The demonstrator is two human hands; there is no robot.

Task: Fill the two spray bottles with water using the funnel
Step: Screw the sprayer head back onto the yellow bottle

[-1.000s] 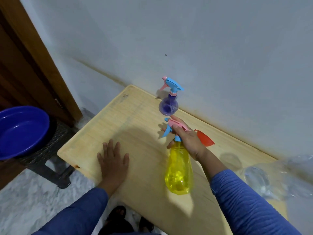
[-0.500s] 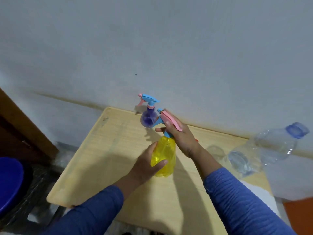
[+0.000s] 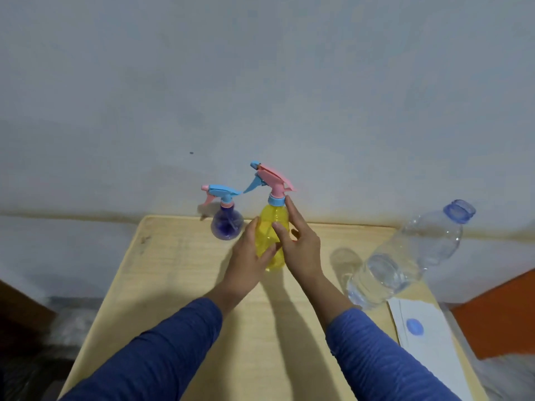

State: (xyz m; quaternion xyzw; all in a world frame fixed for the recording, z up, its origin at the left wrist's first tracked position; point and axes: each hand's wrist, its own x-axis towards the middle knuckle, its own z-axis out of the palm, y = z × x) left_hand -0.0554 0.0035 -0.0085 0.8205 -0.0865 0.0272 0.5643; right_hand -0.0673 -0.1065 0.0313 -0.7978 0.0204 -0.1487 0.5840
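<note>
Our left hand [image 3: 251, 256] grips the upright yellow spray bottle [image 3: 273, 227] on the desk [image 3: 179, 273]; our right hand [image 3: 298, 244], fingers straight, touches its neck. We read no labels.

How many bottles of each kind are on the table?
Spray bottles: 2, the yellow spray bottle and the purple spray bottle
Clear water bottles: 1, the water bottle
Total: 3

A plain room in a home

A small wooden desk [image 3: 185, 285] is standing against a bare, scuffed painted wall [image 3: 260, 82], carrying household spray bottles [image 3: 225, 227] and a clear water bottle [image 3: 405, 256].
</note>
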